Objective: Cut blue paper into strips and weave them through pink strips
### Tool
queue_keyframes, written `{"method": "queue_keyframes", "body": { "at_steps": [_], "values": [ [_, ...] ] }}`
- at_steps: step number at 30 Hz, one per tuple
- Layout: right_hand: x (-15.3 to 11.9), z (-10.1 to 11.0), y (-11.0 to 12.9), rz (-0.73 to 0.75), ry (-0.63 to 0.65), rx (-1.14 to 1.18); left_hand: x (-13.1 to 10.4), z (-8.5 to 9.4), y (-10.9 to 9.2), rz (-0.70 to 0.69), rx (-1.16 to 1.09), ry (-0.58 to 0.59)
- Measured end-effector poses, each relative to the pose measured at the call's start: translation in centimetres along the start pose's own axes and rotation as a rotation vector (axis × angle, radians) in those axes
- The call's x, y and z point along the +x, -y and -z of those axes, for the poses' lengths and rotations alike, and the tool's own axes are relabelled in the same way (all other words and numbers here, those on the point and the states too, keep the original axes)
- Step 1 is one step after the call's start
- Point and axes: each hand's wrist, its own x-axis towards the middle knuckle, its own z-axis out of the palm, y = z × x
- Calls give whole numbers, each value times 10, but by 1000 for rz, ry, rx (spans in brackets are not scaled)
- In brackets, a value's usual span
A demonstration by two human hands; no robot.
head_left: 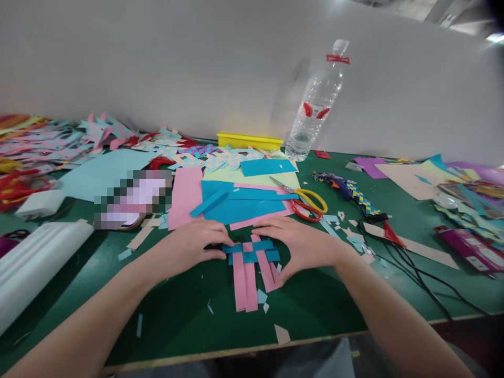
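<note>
On the green table in front of me lies a small weave of blue paper strips point(249, 256) crossed by pink paper strips point(244, 283). The pink ends hang toward me, with a gap between the left pair and the right pair. My left hand point(192, 242) pinches the left end of the upper blue strip between thumb and fingers. Curved around the right side, my right hand point(303, 244) has its fingers at the top of a pink strip and its thumb at that pair's lower end. Behind the hands are blue paper sheets point(244, 208) and scissors point(305, 202) with yellow and red handles.
A clear bottle point(315, 110) leans by the grey partition, near a yellow tray-like piece point(250, 141). At left are a phone point(134, 202), a white roll point(43, 262) and piled woven strips. A glue gun point(342, 186), black cables point(413, 273) and scraps lie right.
</note>
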Motion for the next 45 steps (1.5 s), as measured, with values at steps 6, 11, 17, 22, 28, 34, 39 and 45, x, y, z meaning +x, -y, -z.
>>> {"method": "queue_keyframes", "body": {
  "at_steps": [6, 11, 17, 22, 28, 34, 39, 45],
  "values": [
    [3, -1, -1, 19, -4, 16, 0, -2, 1, -27, -8, -19],
    [7, -4, 0, 48, -38, 13, 0, -4, 2, -44, -22, -23],
    [6, -7, 1, 35, -32, 13, -1, -3, 0, -43, -6, -17],
    [5, -6, 4, 22, -8, 6, 0, -4, 0, -45, 12, 0],
    [6, -3, 5, 27, -64, 10, -1, -1, 5, 1, 14, 4],
    [4, -2, 0, 18, -136, -35, -3, 2, 10, 17, 8, -25],
    [5, -4, 0, 4, -52, -33, -3, 3, 8, 13, -8, -25],
    [5, -5, 1, -14, -90, -98, -3, 2, 5, 17, -1, -27]
  ]
}}
